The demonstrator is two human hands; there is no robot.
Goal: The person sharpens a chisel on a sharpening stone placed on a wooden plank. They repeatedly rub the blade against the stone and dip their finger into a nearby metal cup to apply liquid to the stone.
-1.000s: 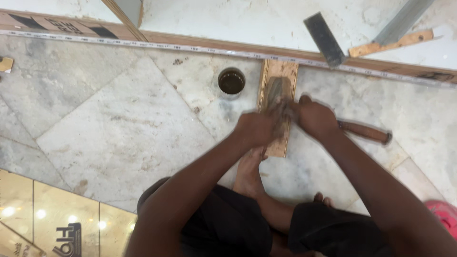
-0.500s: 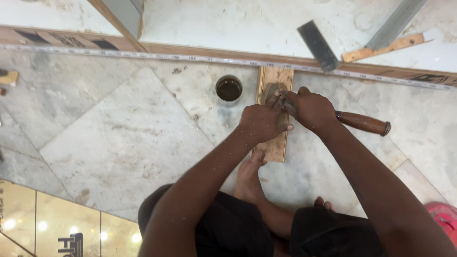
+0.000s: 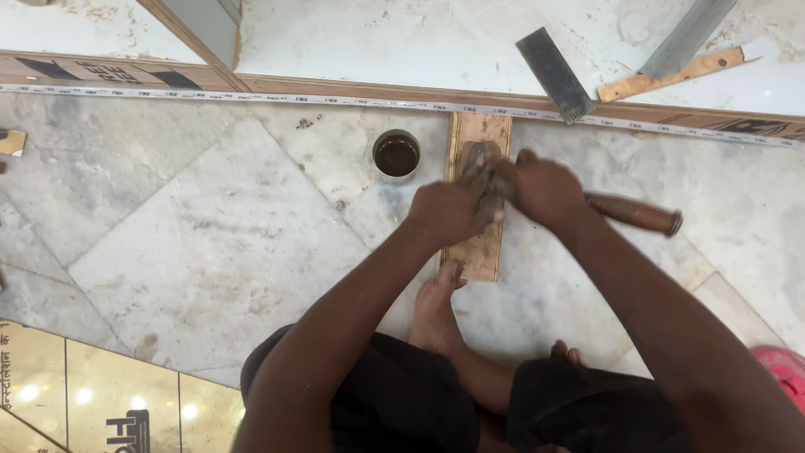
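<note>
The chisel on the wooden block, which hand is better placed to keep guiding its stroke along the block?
Probably the right hand: it closes on the chisel just ahead of its brown handle. The left hand only presses down by the blade end over the wooden block.

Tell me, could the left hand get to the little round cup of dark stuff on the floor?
Probably yes. The cup sits just beyond the left hand on bare marble, nothing between them. But that hand is busy pressing on the wooden block.
</note>
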